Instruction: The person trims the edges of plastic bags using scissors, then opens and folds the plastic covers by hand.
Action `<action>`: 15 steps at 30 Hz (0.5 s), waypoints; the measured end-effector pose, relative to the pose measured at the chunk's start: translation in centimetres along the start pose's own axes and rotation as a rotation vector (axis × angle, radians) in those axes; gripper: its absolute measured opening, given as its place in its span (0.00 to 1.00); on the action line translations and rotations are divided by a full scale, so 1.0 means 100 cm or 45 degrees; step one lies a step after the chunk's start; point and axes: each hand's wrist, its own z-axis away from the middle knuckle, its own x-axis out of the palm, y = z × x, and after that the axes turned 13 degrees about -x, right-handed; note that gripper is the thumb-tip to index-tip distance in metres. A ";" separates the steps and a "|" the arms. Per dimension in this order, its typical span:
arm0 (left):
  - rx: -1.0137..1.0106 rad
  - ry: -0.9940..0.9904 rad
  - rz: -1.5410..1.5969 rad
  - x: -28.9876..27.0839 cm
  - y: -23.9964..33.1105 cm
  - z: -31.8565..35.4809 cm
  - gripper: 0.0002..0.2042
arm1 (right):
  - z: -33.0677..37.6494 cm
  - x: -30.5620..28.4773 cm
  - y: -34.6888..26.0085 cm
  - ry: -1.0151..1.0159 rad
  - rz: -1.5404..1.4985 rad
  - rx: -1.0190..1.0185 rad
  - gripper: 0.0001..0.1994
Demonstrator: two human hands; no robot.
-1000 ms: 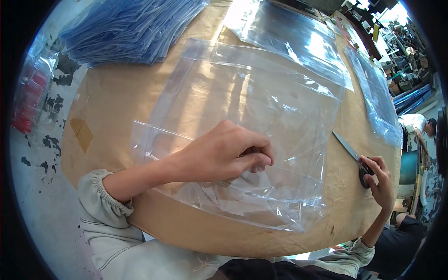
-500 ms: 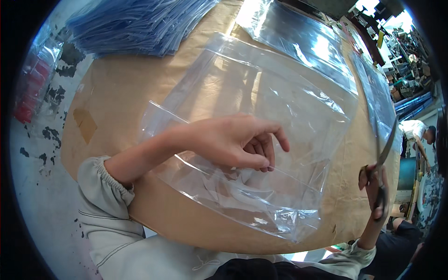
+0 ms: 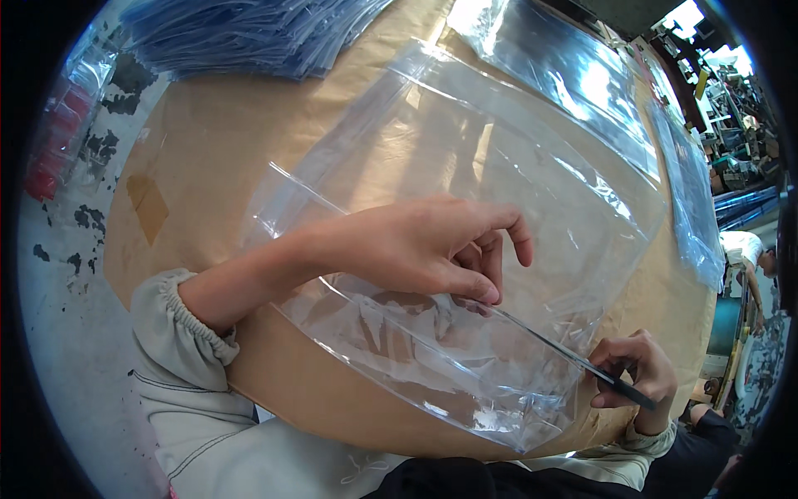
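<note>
While pressed flat on the clear plastic bag [image 3: 465, 208] at the middle of the brown table [image 3: 208, 125], left hand [image 3: 416, 245] open, fingers curled down, tips pinning the film near the bag's near edge, holding nothing; right hand [image 3: 636, 370] at the near right, closed round the handle of a thin dark blade [image 3: 549, 341]; blade's long axis running from that hand up and leftward to a tip just beside the left fingertips [image 3: 486, 291], lying on or in the bag, cannot tell which; bag spread from far left to near right, wrinkled at the near corner; stack of bluish bags [image 3: 249, 33] far left; more clear sheets [image 3: 573, 75] far right; only one view given.
</note>
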 end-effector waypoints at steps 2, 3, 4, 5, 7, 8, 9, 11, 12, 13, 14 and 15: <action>-0.046 0.006 0.012 0.000 -0.001 0.001 0.15 | -0.003 0.004 0.002 -0.011 0.009 -0.006 0.16; -0.082 0.019 0.013 0.001 0.001 0.002 0.15 | -0.004 0.006 0.001 0.033 -0.004 -0.006 0.15; -0.084 0.018 0.018 0.001 0.003 0.002 0.15 | -0.004 0.006 0.001 0.078 -0.017 -0.007 0.15; -0.104 0.033 0.015 0.001 0.006 0.003 0.15 | -0.003 0.007 0.001 0.075 -0.020 -0.004 0.15; -0.127 0.045 0.021 0.002 0.004 0.000 0.15 | -0.001 0.008 0.003 0.089 0.059 -0.025 0.15; -0.106 0.045 -0.009 0.002 0.003 -0.002 0.14 | -0.001 0.008 0.003 0.086 0.055 -0.020 0.15; -0.091 0.048 -0.043 0.002 0.003 -0.001 0.13 | -0.001 0.010 0.002 0.104 0.070 -0.050 0.15; -0.080 0.064 -0.054 0.003 0.003 0.000 0.12 | -0.001 0.010 0.002 0.119 0.080 -0.084 0.15; -0.056 0.070 -0.062 0.004 0.002 -0.001 0.11 | -0.001 0.010 0.001 0.105 0.108 -0.073 0.15; -0.057 0.065 -0.060 0.004 0.001 -0.001 0.11 | -0.001 0.010 0.001 0.091 0.135 -0.063 0.15; -0.048 0.081 -0.094 0.004 0.001 -0.002 0.11 | -0.002 0.010 0.001 0.093 0.132 -0.058 0.15; -0.042 0.102 -0.129 0.004 0.001 -0.002 0.10 | -0.002 0.009 0.002 0.091 0.142 -0.074 0.15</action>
